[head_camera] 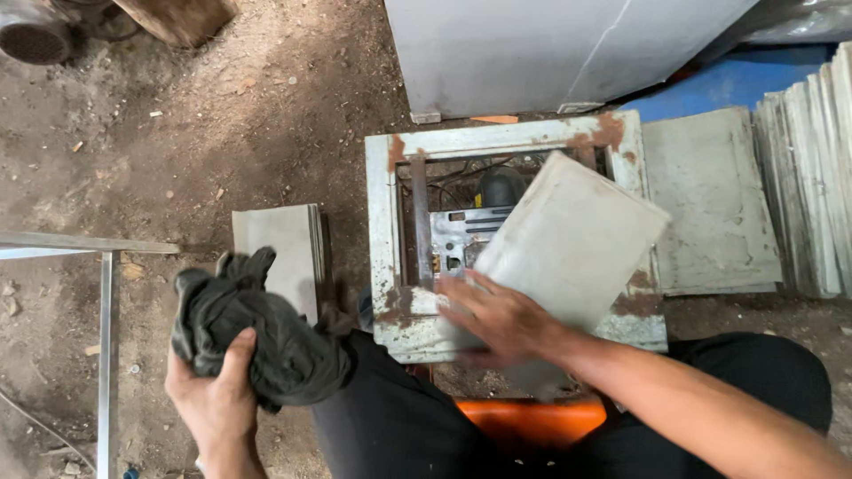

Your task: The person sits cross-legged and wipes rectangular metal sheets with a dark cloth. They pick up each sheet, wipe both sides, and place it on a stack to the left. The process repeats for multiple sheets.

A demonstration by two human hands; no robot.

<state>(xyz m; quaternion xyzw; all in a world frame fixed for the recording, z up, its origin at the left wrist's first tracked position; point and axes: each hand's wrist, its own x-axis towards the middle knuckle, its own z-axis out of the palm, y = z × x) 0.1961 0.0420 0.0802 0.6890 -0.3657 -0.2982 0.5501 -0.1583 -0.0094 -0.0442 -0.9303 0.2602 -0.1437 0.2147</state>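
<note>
I am sitting over a square, rust-spotted, pale metal frame (383, 222) standing on bare brown dirt ground (222, 115). My left hand (217, 390) is closing around a crumpled dark grey-black cloth (257, 333), with the fingers wrapped under it and the thumb pressing on top; I am holding it over the ground off the frame's left edge. My right hand (497, 319) is lying with fingers spread flat on a pale grey rectangular stone tile (568, 244), pressing it down near the frame's near edge. The tile is resting tilted across the frame's right half, its far corner reaching toward the right edge.

Inside the open frame, a grey metal machine body (457, 235) with dark cables and a black rounded part is sitting below a rusty upright bar (419, 222).

A short stack of grey tiles (275, 244) is lying on the ground just beside the frame's left edge. More flat grey tiles (710, 195) are lying off its right edge, and beyond them a row of tiles standing on edge (812, 168). An orange object (524, 417) is showing between my dark-trousered knees.
</note>
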